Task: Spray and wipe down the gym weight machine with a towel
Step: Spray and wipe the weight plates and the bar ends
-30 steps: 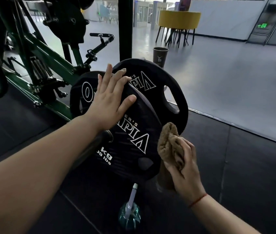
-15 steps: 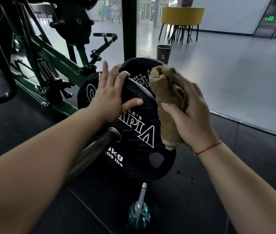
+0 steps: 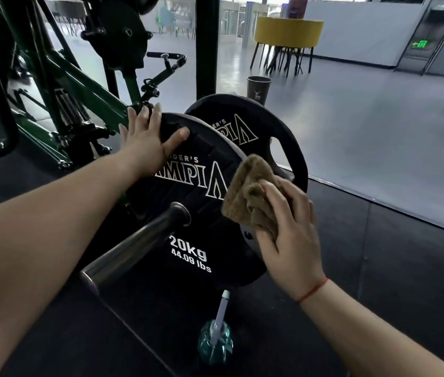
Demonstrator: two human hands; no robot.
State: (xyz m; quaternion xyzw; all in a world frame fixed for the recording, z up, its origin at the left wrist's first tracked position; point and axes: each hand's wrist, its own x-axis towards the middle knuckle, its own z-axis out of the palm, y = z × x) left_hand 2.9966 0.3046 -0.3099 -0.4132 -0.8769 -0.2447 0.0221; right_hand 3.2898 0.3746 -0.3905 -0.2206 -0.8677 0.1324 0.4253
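Note:
Two black weight plates sit on the steel sleeve (image 3: 133,251) of the green machine (image 3: 85,88). The near plate (image 3: 188,235) reads 20kg; the rear plate (image 3: 264,131) stands just behind it. My left hand (image 3: 147,137) rests flat on the near plate's upper left rim, fingers straight. My right hand (image 3: 288,221) holds a bunched brown towel (image 3: 248,191) against the near plate's right edge, in the gap before the rear plate. A teal spray bottle (image 3: 215,341) stands on the floor below the plates.
A dark paper cup (image 3: 258,88) stands on the floor beyond the plates, beside a black post (image 3: 207,44). Yellow round table with chairs (image 3: 288,34) at the back. Black rubber mat (image 3: 378,268) underfoot, pale floor to the right.
My right hand has brought the towel down from the top of the plates to the near plate's right edge. My left hand has slid a little up and left on the rim.

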